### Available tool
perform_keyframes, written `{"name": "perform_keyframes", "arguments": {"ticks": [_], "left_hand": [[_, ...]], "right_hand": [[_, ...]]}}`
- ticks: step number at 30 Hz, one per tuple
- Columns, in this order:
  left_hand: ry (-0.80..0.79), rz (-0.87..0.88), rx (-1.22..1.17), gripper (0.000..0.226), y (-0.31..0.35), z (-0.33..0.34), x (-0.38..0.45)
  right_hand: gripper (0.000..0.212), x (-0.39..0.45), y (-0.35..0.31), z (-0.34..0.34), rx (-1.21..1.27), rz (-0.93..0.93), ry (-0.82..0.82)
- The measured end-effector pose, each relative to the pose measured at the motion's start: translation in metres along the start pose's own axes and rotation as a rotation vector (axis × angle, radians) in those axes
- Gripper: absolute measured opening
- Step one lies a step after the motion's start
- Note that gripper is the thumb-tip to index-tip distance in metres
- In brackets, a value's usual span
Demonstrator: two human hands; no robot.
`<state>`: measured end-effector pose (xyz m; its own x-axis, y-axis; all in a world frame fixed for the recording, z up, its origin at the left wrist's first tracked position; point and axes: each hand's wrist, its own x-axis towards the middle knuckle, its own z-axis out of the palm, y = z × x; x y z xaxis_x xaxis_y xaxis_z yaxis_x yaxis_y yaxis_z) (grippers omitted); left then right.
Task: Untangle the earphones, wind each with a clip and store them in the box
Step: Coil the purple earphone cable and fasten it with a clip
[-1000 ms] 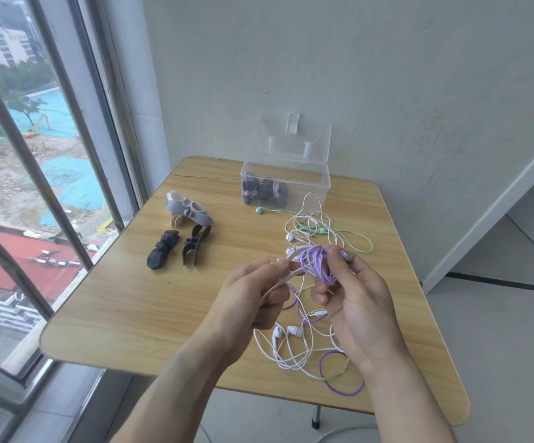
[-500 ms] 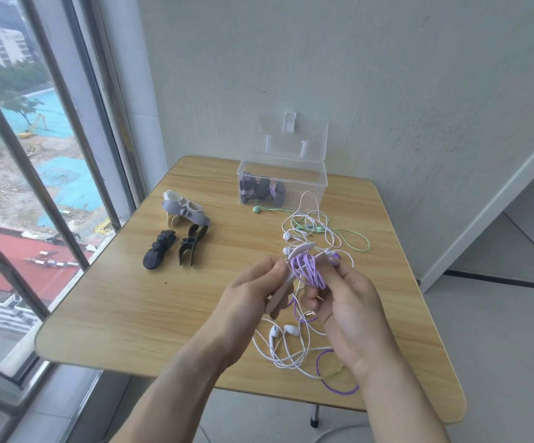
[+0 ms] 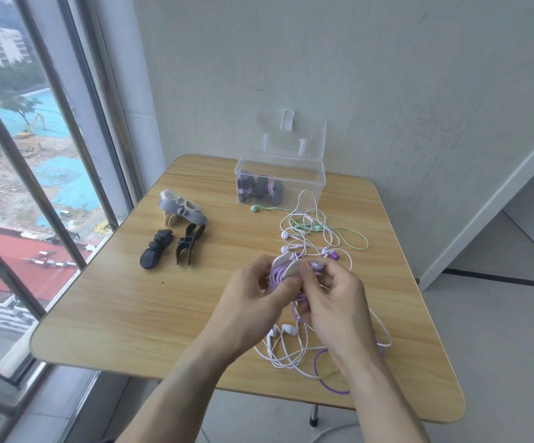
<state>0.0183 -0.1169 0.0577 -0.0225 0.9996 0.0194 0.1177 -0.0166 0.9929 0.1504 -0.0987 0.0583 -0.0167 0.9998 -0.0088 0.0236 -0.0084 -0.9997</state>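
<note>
Head view, starting at the fingers: the left hand (image 3: 252, 295) curls its thumb and fingertips round a pale clip (image 3: 286, 266) with purple cord (image 3: 276, 278) wound on it, holding it just above the table (image 3: 131, 314). The right hand (image 3: 332, 298) pinches a purple earbud (image 3: 317, 266) between thumb and forefinger right beside the clip, its other fingers curled underneath. Both hands are closed on their pieces, almost touching each other.

Below them the loose purple tail (image 3: 323, 378) runs down through a knot of white earphones (image 3: 288, 343) near the front edge. Further back lies a second tangle of white and green earphones (image 3: 316, 228). To the left sit 2 black clips (image 3: 169, 251) and a grey and a cream clip (image 3: 180, 209). At the back stands the clear box (image 3: 280, 183), lid open, with several wound bundles already inside.

As a judgement, the cord is very light, limp and springy, so the coils likely slacken if the thumb lifts. The clip looks soft and bendy, best held flat across its wings. The bud is small, smooth and probably slippery, so the pinch wants to sit on its stem. Pulling the tail hard through the white knot could tighten the snarl or strain the thin wire
</note>
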Motion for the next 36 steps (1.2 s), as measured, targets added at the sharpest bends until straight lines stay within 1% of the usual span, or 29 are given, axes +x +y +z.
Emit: {"name": "perform_keyframes", "arguments": {"ticks": [2,3,4,6,9,12,15,17,19,20,21,24,26,29,31,34,36], "left_hand": [[0.121,0.048,-0.021,0.007,0.001,0.004,0.001],[0.164,0.06,-0.049,0.002,0.001,0.005,0.001],[0.197,0.069,-0.079,0.004,0.002,0.006,0.001],[0.253,0.098,-0.057,0.006,0.001,0.009,0.001],[0.346,0.134,0.032,0.023,-0.004,0.01,0.001],[0.338,0.162,-0.016,0.032,-0.004,0.008,0.003],[0.329,0.196,-0.027,0.037,-0.003,0.007,0.003],[0.34,0.259,0.085,0.039,-0.005,0.007,0.003],[0.34,0.353,0.235,0.042,-0.004,0.009,0.001],[0.334,0.404,0.288,0.044,-0.004,0.01,0.001],[0.325,0.442,0.316,0.045,-0.005,0.011,0.001],[0.313,0.485,0.315,0.045,-0.005,0.013,0.0],[0.302,0.494,0.29,0.045,-0.006,0.014,-0.001],[0.29,0.478,0.226,0.04,-0.008,0.017,0.0],[0.292,0.467,0.192,0.039,-0.008,0.018,0.0],[0.295,0.459,0.151,0.041,-0.007,0.019,0.001],[0.312,0.465,0.158,0.047,-0.004,0.019,0.0]], "right_hand": [[0.013,-0.001,0.0,0.001,0.013,-0.004,-0.025],[0.011,-0.002,0.0,0.002,0.034,-0.002,-0.043],[0.01,-0.002,0.0,0.003,0.051,-0.003,-0.059],[0.009,-0.002,-0.001,0.003,0.064,-0.015,-0.08],[0.01,-0.001,-0.001,0.002,0.058,-0.027,-0.077],[0.011,-0.001,0.0,0.001,0.026,-0.056,-0.068],[0.014,0.0,0.0,0.0,-0.076,-0.093,-0.058],[0.011,0.001,0.004,-0.002,-0.184,-0.113,-0.049],[0.006,0.001,0.006,-0.004,-0.351,-0.147,-0.053],[0.014,0.001,0.008,-0.005,-0.448,-0.176,-0.048],[0.019,0.002,0.009,-0.005,-0.52,-0.2,-0.049],[0.019,0.001,0.013,-0.005,-0.636,-0.21,-0.094],[0.024,0.0,0.015,-0.004,-0.634,-0.181,-0.118],[0.023,0.001,0.015,-0.004,-0.567,-0.157,-0.083],[0.026,0.002,0.012,-0.002,-0.527,-0.166,-0.057],[0.023,0.004,0.008,-0.004,-0.439,-0.177,-0.01],[0.025,0.006,0.008,-0.006,-0.372,-0.156,0.009]]}}
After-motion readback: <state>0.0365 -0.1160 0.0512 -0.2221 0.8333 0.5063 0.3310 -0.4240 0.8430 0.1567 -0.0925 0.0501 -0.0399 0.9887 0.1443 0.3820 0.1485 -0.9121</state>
